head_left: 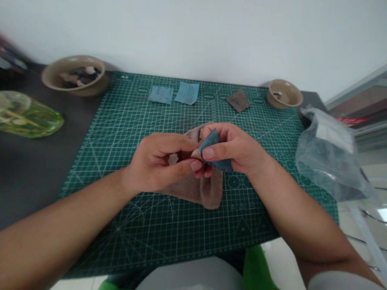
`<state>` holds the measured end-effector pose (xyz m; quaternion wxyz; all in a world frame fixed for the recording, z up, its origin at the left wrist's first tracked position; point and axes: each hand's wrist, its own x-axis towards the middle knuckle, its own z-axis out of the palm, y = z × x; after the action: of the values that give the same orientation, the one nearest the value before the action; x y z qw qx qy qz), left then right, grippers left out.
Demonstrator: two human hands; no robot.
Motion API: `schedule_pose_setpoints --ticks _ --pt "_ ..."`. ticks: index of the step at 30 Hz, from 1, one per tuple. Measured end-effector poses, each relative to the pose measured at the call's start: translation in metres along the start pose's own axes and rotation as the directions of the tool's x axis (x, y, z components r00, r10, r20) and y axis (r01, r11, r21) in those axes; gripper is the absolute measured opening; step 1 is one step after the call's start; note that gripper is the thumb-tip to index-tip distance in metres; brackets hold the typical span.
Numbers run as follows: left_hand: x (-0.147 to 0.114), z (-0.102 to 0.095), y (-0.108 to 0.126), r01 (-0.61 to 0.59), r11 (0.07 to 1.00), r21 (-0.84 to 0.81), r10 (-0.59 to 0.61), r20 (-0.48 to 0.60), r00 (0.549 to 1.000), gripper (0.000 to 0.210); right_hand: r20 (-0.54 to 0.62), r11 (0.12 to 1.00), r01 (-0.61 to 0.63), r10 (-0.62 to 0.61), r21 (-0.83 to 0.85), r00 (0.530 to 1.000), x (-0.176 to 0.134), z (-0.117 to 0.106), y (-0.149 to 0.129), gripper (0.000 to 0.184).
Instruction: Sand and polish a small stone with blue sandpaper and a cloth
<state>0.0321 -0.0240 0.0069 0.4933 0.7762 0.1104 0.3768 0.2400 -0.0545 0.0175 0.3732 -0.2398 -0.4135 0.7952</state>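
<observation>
Above the middle of the mat, my two hands meet. My left hand [165, 163] is closed, pinching a small tan piece [197, 154] between thumb and fingers; most of it is hidden, so its shape is unclear. My right hand [237, 149] grips a folded piece of blue sandpaper [222, 164], its thumb pressing it against the small piece. Beneath both hands a brown cloth [211, 191] lies crumpled on the green cutting mat [145, 229].
Two blue sandpaper squares [187, 93] and a brown one [238, 100] lie at the mat's back. A bowl of small dark and pale pieces [75, 76] stands back left, a smaller bowl [284, 94] back right. A bottle [30, 114] is left, a plastic bag [329, 149] right.
</observation>
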Motion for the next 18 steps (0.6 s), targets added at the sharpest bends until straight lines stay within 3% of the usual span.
schedule_pose_setpoints --ticks 6,12,18 --pt "-0.001 0.000 0.001 -0.025 1.000 0.001 0.025 -0.029 0.999 0.014 -0.022 1.000 -0.016 0.016 0.000 1.000 0.002 0.001 0.000 0.024" --pt "-0.004 -0.001 0.007 -0.092 0.984 0.155 0.106 -0.083 0.991 0.020 0.023 0.995 0.097 -0.097 -0.019 0.995 0.002 0.000 0.002 0.019" --pt "-0.003 -0.002 0.010 -0.125 0.949 0.291 0.155 -0.085 0.984 0.013 -0.022 0.993 0.068 -0.070 -0.092 0.997 0.000 0.001 -0.002 0.026"
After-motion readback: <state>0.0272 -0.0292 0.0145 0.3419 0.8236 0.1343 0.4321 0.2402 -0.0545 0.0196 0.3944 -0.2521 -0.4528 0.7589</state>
